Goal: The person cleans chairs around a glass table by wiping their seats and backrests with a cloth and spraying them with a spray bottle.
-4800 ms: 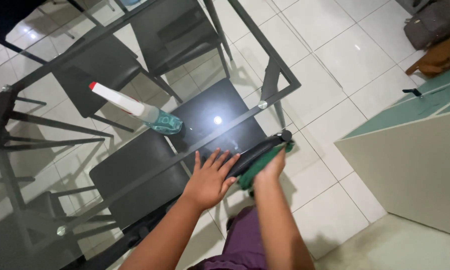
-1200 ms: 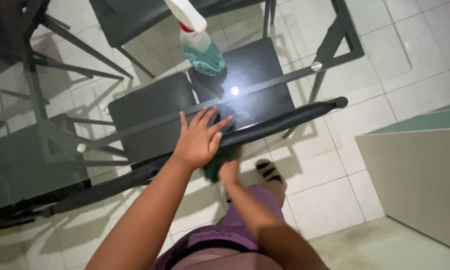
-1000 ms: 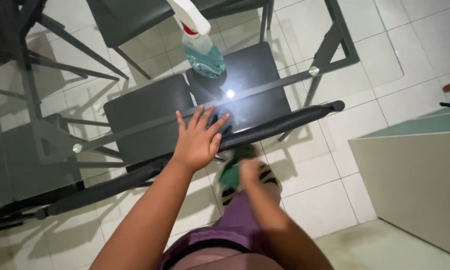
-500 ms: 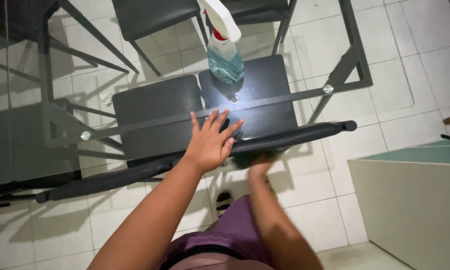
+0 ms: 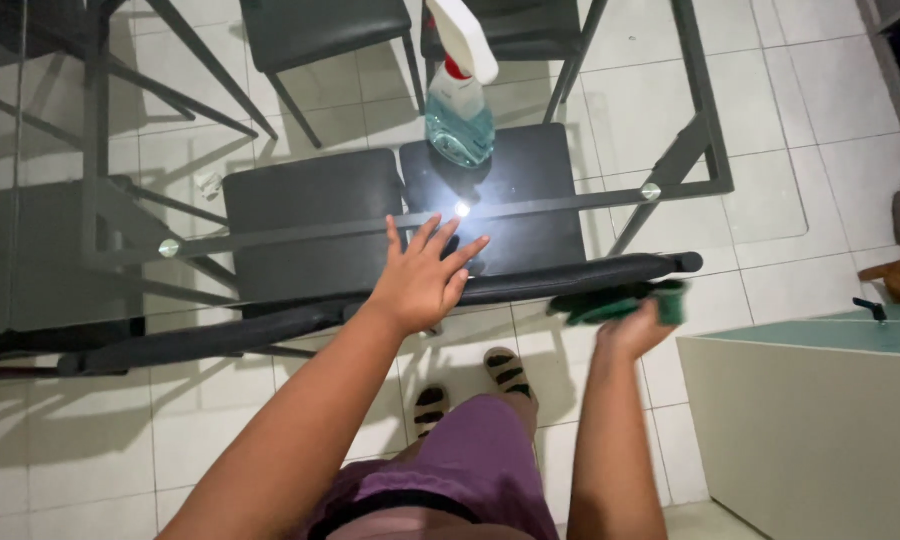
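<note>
Over white floor tiles (image 5: 830, 90), left hand (image 5: 420, 285) fingers splay on glass table (image 5: 750, 190), right hand (image 5: 632, 332) grips green cloth (image 5: 610, 302)

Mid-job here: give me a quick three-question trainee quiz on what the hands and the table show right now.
1. True or false: the left hand lies flat, fingers spread, on the glass table.
2. What does the right hand grip? A) green cloth B) spray bottle C) nothing
3. Fill in: the spray bottle stands on the table, holding a ____ liquid.

Key: 1 true; 2 A; 3 blue-green.
</note>
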